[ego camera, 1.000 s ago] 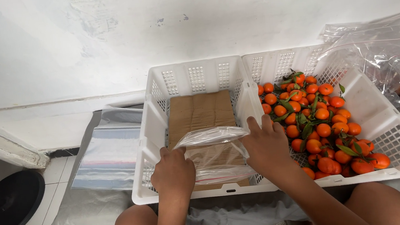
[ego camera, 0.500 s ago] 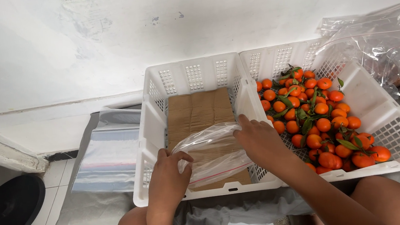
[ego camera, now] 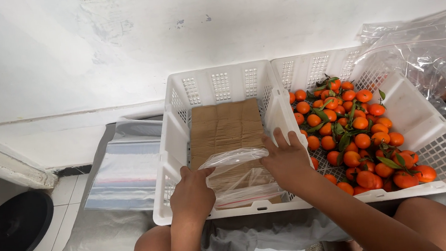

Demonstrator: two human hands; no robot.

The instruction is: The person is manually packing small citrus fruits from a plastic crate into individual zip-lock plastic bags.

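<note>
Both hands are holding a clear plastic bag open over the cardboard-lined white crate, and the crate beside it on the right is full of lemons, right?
Not quite. In the head view, the right crate holds small oranges with green leaves, not lemons. The rest stands: left hand and right hand hold the clear plastic bag over the cardboard-lined white crate.

White slotted crates (ego camera: 214,86), orange green-leaved mandarins (ego camera: 361,140), brown cardboard (ego camera: 225,125), seemingly clear bag (ego camera: 238,175).
</note>
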